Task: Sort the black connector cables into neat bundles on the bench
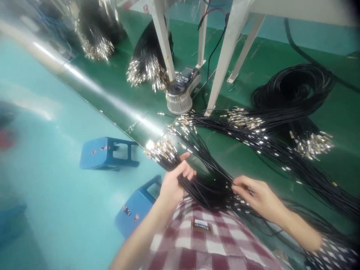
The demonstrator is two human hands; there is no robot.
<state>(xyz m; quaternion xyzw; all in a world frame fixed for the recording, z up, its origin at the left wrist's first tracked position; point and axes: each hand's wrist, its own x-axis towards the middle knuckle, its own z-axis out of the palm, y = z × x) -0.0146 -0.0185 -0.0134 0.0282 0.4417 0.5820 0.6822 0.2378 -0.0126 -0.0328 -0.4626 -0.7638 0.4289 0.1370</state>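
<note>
My left hand (174, 182) is closed round a bundle of thin black cables (168, 159) whose gold and silver connector ends (159, 149) fan out past my fingers at the table's edge. My right hand (254, 195) pinches into the same black cables (213, 187) a little further along, fingers curled on the strands. More of these cables (253, 137) spread loose across the green table (112, 86) to the right. My checked shirt (208, 240) shows below the hands.
A grey round tape dispenser (180, 95) stands by white frame legs (225, 56). Coiled black cables (295, 90) lie at the right, and more connector bundles (146, 71) at the back. Two blue stools (105, 153) stand on the teal floor at the left.
</note>
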